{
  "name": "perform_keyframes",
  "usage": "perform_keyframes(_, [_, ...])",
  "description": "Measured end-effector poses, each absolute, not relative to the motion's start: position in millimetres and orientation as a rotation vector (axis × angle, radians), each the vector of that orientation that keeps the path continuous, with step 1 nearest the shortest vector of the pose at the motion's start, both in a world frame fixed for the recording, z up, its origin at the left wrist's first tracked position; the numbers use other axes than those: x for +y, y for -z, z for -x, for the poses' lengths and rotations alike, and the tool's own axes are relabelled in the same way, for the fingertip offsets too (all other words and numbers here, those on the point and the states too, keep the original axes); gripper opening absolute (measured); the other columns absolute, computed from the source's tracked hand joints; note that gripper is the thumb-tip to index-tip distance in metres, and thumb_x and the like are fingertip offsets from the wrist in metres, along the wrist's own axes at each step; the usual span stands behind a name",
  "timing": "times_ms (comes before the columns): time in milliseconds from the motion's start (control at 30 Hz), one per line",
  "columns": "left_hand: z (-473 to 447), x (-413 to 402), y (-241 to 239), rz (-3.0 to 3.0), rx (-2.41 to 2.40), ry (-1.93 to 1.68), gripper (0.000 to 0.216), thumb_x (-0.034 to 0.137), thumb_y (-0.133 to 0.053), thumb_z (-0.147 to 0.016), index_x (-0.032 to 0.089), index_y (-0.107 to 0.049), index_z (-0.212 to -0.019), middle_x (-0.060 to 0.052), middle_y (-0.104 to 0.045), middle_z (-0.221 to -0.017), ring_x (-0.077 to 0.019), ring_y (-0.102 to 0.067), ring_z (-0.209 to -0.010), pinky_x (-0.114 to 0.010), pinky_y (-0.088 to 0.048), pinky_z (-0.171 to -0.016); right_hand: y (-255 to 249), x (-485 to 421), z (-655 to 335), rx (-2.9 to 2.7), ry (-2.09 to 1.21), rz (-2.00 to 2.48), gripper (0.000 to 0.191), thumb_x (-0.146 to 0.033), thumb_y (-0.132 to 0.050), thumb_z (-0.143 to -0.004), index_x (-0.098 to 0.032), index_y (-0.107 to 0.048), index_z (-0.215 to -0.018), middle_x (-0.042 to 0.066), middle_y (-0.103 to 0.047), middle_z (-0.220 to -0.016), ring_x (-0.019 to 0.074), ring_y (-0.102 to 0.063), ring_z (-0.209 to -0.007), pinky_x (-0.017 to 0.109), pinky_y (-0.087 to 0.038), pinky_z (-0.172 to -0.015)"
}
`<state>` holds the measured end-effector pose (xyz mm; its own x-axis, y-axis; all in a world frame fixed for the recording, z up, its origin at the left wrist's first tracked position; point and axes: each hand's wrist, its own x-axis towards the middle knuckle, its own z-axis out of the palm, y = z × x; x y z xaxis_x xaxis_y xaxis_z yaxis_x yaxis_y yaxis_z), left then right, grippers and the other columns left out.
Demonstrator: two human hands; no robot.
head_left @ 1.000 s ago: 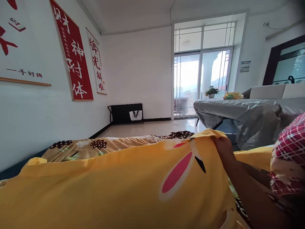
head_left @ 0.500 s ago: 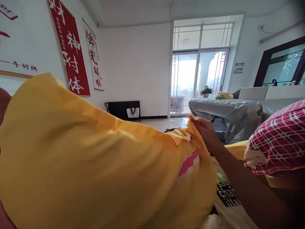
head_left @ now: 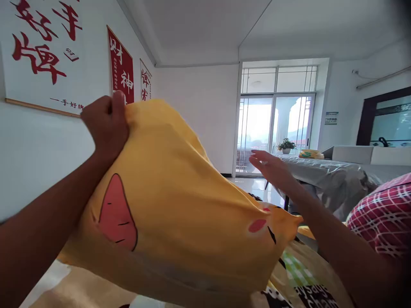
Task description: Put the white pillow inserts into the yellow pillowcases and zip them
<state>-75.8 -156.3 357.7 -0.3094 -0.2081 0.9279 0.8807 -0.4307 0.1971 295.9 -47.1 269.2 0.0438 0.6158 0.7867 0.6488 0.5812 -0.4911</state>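
Observation:
A big yellow pillow (head_left: 180, 214) with pink and black cartoon marks hangs tilted in front of me, its left corner raised. My left hand (head_left: 105, 124) is clenched round that upper corner, up near the wall scrolls. Out to the right, my right hand (head_left: 269, 169) hovers above the pillow's lower right end with the fingers stretched out, holding nothing and clear of the cloth. Beneath the pillow lies a patterned bedsheet (head_left: 298, 282).
A red-and-white checked pillow (head_left: 382, 214) lies at the right edge. Behind it stands a table under a grey cover (head_left: 327, 179) with a potted plant and a yellow pack on top. Calligraphy scrolls (head_left: 122, 72) hang on the left wall; glass doors at the back.
My left hand has lifted the pillow's left corner higher. My right hand has let go of the right corner and opened; that end has dropped.

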Motion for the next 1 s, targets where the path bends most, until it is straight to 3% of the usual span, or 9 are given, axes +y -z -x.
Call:
perform_keyframes(67, [32, -155, -381, 1.306, -0.904, 1.755, 0.047, 0.031, -0.047, -0.091, 0.019, -0.021, -0.054, 0.004, -0.023, -0.055, -0.0092, -0.021, -0.057, -0.032, -0.018, -0.057, -312, -82, -247, -1.786, -0.003, 0.749, 0.049, -0.058, -0.051, -0.081, -0.026, -0.057, -0.117, 0.008, -0.065, -0.111, 0.0263, -0.059, -0.104, 0.042, -0.046, -0.087])
perform_keyframes(200, [-39, -162, -411, 1.454, -0.834, 1.768, 0.037, 0.028, -0.036, -0.097, 0.022, -0.025, -0.062, 0.002, -0.042, -0.064, -0.0101, -0.033, -0.063, -0.030, -0.025, -0.064, -378, -139, -177, -1.798, 0.181, 0.568, 0.053, -0.064, -0.035, -0.089, -0.023, -0.060, -0.110, 0.007, -0.062, -0.097, 0.0278, -0.059, -0.104, 0.043, -0.049, -0.085])
perform_keyframes(333, [-25, -164, -404, 1.659, -0.844, 1.702, 0.029, 0.032, -0.031, -0.097, 0.020, -0.050, -0.079, -0.002, -0.055, -0.077, -0.0130, -0.049, -0.073, -0.030, -0.033, -0.069, -400, -130, -178, -1.651, 0.468, 0.697, 0.045, -0.055, -0.042, -0.090, -0.015, -0.060, -0.102, 0.010, -0.056, -0.092, 0.0341, -0.055, -0.108, 0.050, -0.046, -0.084])
perform_keyframes(467, [56, -169, -374, 2.386, -1.450, 1.257, 0.046, 0.060, -0.045, -0.086, 0.021, -0.068, -0.088, -0.003, -0.066, -0.085, -0.0195, -0.059, -0.080, -0.029, -0.043, -0.074, -406, -100, -219, -1.545, 0.520, 0.855, 0.032, -0.047, -0.056, -0.085, -0.016, -0.059, -0.091, 0.010, -0.054, -0.083, 0.0371, -0.054, -0.103, 0.053, -0.046, -0.082])
perform_keyframes(567, [102, -172, -351, 2.731, -1.994, 1.102, 0.052, 0.067, -0.056, -0.076, 0.024, -0.071, -0.099, -0.002, -0.070, -0.095, -0.0243, -0.063, -0.090, -0.026, -0.047, -0.074, -416, -93, -242, -1.427, 0.489, 1.037, 0.025, -0.042, -0.060, -0.083, -0.017, -0.057, -0.087, 0.011, -0.054, -0.081, 0.0363, -0.056, -0.097, 0.055, -0.045, -0.079])
perform_keyframes(667, [110, -172, -339, 2.839, -1.916, 1.316, 0.054, 0.066, -0.059, -0.073, 0.023, -0.070, -0.103, -0.002, -0.070, -0.093, -0.0277, -0.064, -0.093, -0.026, -0.048, -0.071, -427, -97, -249, -1.394, 0.437, 1.162, 0.017, -0.032, -0.063, -0.079, -0.018, -0.057, -0.084, 0.010, -0.055, -0.080, 0.0336, -0.058, -0.091, 0.054, -0.046, -0.077])
perform_keyframes(767, [95, -174, -338, 2.804, -1.693, 1.328, 0.046, 0.054, -0.067, -0.070, 0.024, -0.066, -0.105, -0.002, -0.070, -0.098, -0.0286, -0.064, -0.094, -0.027, -0.049, -0.070, -438, -103, -255, -1.403, 0.344, 1.198, 0.012, -0.023, -0.065, -0.074, -0.018, -0.057, -0.081, 0.009, -0.056, -0.079, 0.0298, -0.059, -0.085, 0.051, -0.048, -0.073])
perform_keyframes(900, [76, -179, -345, 2.884, -1.733, 1.310, 0.041, 0.042, -0.073, -0.067, 0.026, -0.062, -0.104, -0.003, -0.070, -0.106, -0.0293, -0.065, -0.095, -0.030, -0.052, -0.068, -445, -99, -271, -1.263, 0.230, 1.249, 0.017, -0.021, -0.065, -0.071, -0.015, -0.058, -0.086, 0.011, -0.058, -0.085, 0.0268, -0.059, -0.082, 0.045, -0.049, -0.068])
perform_keyframes(1000, [72, -168, -346, 3.046, -1.725, 1.495, 0.041, 0.040, -0.078, -0.061, 0.024, -0.063, -0.097, -0.005, -0.070, -0.104, -0.0294, -0.066, -0.093, -0.033, -0.053, -0.071, -434, -79, -273, -1.140, 0.283, 1.338, 0.024, -0.019, -0.062, -0.070, -0.013, -0.059, -0.094, 0.014, -0.059, -0.089, 0.0306, -0.060, -0.088, 0.047, -0.049, -0.070])
